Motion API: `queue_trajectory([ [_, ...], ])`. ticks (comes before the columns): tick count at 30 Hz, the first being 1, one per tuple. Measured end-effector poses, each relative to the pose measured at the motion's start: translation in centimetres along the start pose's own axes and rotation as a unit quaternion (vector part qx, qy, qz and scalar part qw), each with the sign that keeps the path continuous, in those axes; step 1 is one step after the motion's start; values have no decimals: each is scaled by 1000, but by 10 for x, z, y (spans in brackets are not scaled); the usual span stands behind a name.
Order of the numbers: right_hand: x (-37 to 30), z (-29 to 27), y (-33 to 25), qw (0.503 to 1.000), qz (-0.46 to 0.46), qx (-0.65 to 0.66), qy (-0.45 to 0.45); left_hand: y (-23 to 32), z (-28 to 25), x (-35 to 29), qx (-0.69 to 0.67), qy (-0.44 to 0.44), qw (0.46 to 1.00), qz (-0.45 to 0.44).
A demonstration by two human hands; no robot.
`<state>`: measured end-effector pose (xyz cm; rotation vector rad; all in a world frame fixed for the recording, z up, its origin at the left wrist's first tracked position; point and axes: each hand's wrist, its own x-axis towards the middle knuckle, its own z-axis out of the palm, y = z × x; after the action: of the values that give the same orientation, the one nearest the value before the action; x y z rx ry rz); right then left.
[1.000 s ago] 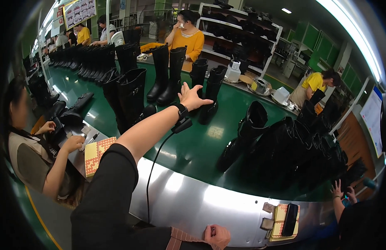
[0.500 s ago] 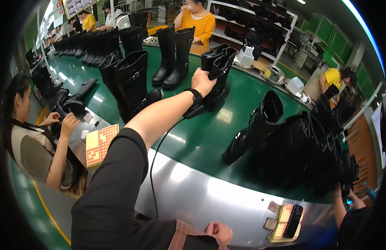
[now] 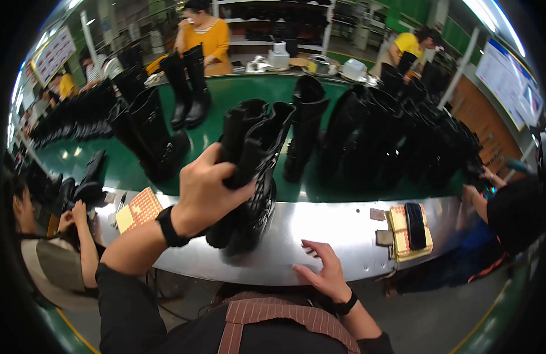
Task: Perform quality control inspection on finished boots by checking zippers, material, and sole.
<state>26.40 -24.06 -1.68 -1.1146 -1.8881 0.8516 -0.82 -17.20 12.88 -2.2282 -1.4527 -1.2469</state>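
A pair of tall black boots (image 3: 258,183) stands close in front of me, their feet over the bench's metal edge strip (image 3: 320,227). Round the upper shafts, my left hand (image 3: 208,192) is closed on them, with the thumb across the nearer boot. Studs or buckles glint along one side of the boots; whether their soles touch the metal cannot be told. My right hand (image 3: 326,271) is open at the front of the strip, fingers apart and holding nothing, to the right of the boots. Black bands circle both wrists.
Black boots crowd the green bench top (image 3: 225,88), with a dense group (image 3: 397,135) on the right. A dark phone (image 3: 415,227) lies on yellow patterned pads. Another pad (image 3: 138,209) lies left. Co-workers (image 3: 54,253) sit or stand left, right (image 3: 515,212) and across (image 3: 208,41).
My left hand has drawn the pair of boots from the green top toward me onto or over the metal strip. My right hand has risen from my lap and opened. The view has turned right.
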Motion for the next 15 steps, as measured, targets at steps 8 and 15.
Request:
queue_trajectory([
  [8, 35, 49, -36, 989, -136, 50, 7, 41, 3, -60, -76, 13, 987, 139],
  [15, 35, 64, -14, 990, -39, 23, 130, 22, -1, -73, -72, 16, 990, 120],
])
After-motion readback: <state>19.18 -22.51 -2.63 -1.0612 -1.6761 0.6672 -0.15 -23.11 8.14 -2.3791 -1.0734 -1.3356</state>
